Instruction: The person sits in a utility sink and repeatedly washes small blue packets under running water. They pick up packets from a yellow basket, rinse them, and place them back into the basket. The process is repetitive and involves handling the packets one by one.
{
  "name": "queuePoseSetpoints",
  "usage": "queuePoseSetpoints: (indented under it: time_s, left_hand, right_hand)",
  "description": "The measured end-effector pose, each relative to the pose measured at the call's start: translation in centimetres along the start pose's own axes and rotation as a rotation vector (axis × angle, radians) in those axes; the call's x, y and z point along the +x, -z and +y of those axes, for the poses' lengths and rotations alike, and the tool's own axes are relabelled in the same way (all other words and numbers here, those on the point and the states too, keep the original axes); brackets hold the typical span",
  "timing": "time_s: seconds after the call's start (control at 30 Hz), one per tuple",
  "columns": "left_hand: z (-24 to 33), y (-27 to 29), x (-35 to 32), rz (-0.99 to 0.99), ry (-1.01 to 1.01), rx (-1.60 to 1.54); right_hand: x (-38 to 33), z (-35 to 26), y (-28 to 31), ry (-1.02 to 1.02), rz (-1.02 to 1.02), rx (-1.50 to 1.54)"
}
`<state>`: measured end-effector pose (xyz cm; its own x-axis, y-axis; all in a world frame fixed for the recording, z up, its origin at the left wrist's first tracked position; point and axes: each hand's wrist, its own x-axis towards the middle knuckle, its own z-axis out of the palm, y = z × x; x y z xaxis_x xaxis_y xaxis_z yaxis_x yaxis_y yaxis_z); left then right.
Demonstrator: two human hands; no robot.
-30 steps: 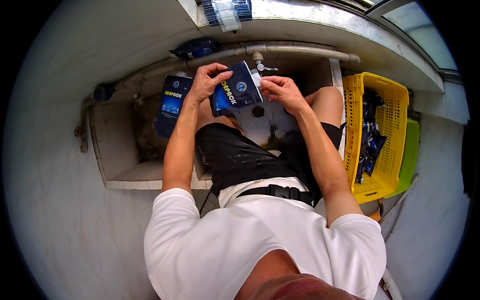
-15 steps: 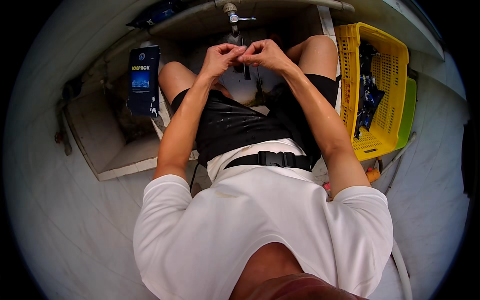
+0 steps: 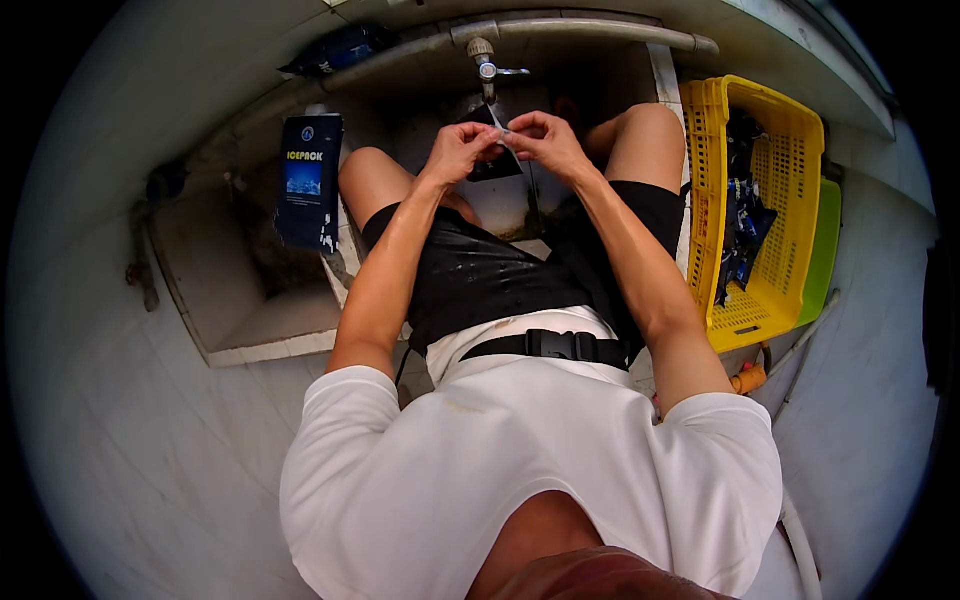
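Fingers of both our hands are pinched shut on one thin, dark flat pouch, held up between our knees. Our left hand [image 3: 458, 152] grips its left top corner with thumb and fingertips pressed together; our right hand [image 3: 545, 140] clamps the right side of the same top edge, just beside the left, the two hands almost touching. The pouch [image 3: 497, 150] hangs below the pinch, partly hidden by our fingers, and sits right under the metal tap [image 3: 486, 66] that sticks out from the grey pipe [image 3: 600, 30] along the wall.

We count one more dark blue pouch [image 3: 309, 180], standing upright on the low tiled ledge [image 3: 270, 340] to our left, well apart from the hands. To our right stands one yellow plastic crate [image 3: 760, 290] holding a heap of dark pouches; how many, we cannot tell. One green crate [image 3: 825, 250] shows just behind the yellow one.
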<state>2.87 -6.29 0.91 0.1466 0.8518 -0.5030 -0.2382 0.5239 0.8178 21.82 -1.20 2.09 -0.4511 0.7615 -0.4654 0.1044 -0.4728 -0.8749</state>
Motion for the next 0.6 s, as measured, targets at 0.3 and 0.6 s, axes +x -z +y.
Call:
queuePoseSetpoints:
  time_s: [0.3,0.6]
  left_hand:
    - [-1.3,0.6,0.8,0.035,-0.131,0.215]
    - [-0.6,1.1,3.6,0.218,0.205,0.053]
  right_hand:
    - [1.4,-0.2,-0.5,0.055,0.097,-0.476]
    - [6.3,-0.3,-0.1,-0.455,0.011,-0.142]
